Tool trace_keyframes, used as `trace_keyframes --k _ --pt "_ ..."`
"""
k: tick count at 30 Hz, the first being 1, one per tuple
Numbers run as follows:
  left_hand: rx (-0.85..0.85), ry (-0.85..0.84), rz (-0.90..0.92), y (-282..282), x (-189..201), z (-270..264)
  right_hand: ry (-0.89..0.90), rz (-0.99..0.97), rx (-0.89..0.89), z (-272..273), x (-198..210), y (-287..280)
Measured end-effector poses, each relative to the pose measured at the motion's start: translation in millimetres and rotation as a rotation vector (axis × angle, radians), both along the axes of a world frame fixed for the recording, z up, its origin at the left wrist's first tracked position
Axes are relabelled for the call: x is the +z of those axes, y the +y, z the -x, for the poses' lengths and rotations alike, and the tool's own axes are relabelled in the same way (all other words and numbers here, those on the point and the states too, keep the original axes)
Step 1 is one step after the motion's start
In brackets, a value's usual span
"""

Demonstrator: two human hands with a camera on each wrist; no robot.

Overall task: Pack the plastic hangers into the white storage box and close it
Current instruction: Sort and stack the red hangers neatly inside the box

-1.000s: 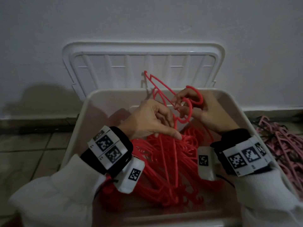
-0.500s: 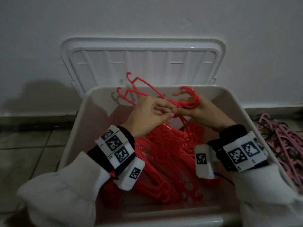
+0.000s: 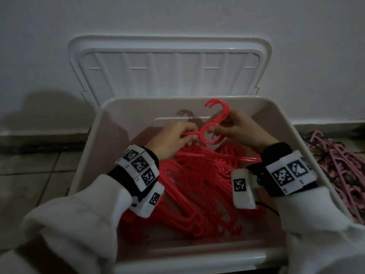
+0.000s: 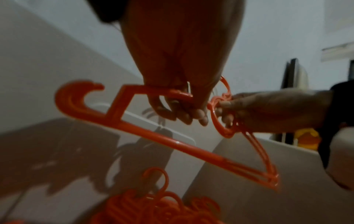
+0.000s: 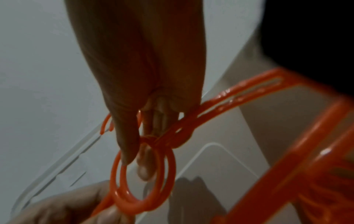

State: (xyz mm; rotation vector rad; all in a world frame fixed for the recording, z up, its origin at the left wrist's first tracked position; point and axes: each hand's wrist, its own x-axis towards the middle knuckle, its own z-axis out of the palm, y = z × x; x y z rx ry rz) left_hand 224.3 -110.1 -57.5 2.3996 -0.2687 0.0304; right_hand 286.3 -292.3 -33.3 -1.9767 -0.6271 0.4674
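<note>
The white storage box (image 3: 158, 99) stands open, and a pile of red plastic hangers (image 3: 197, 186) lies inside it. Above the pile, near the far wall, both hands hold a small stack of red hangers (image 3: 212, 133) roughly level. My left hand (image 3: 190, 138) grips the left arm of the stack (image 4: 153, 136). My right hand (image 3: 218, 131) pinches the neck beside the round ring (image 5: 143, 174), with the hooks (image 3: 219, 107) sticking up past it. The box lid (image 3: 171, 76) leans upright against the wall behind.
A heap of pink hangers (image 3: 345, 171) lies on the floor right of the box. A white wall rises just behind the lid. Tiled floor (image 3: 29, 175) shows to the left of the box.
The held hangers have swung from pointing up and left to lying level across the box. Their hooks now stick up beyond my right hand, and both hands sit lower and nearer the far wall.
</note>
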Motion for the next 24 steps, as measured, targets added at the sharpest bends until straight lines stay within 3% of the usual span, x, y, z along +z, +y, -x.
trace_keyframes --k 3,5,7,9,11,12,14,16,17,21,24 --pt "0.026 0.053 0.102 -1.1 -6.4 -2.3 0.061 0.162 0.062 2.2 -1.5 -0.1" --pt "0.019 0.021 0.094 -4.2 -11.2 -1.6 0.089 0.196 0.001 1.5 -0.6 0.6" --pt "0.027 -0.17 -0.082 -8.4 -16.1 0.3 0.097 0.158 -0.135 -2.5 0.3 -1.9" --pt "0.158 -0.41 -0.251 -13.3 -12.9 6.2 0.082 0.114 -0.291 -7.0 1.8 -8.2" --pt "0.286 -0.575 -0.246 -18.5 -6.0 12.3 0.073 0.086 -0.385 -9.0 3.0 -12.6" --pt "0.27 -0.6 -0.214 -21.3 -4.7 14.3 0.063 0.09 -0.399 -8.7 4.1 -13.3" --pt "0.14 -0.362 -0.179 -24.3 -9.8 17.3 0.027 0.092 -0.41 -6.9 5.1 -12.4" --pt "0.072 -0.001 -0.292 -22.3 -30.1 16.9 -0.016 0.086 -0.426 -6.0 5.4 -12.0" --pt "0.048 0.091 -0.342 -19.6 -43.4 16.8 -0.039 0.09 -0.426 -5.5 5.5 -11.9" --pt "-0.101 0.308 -0.476 -12.8 -74.3 19.5 -0.079 0.095 -0.411 -3.4 6.5 -10.6" --pt "-0.128 0.329 -0.613 -14.6 -78.1 20.5 -0.095 0.111 -0.367 -1.9 7.9 -8.5"
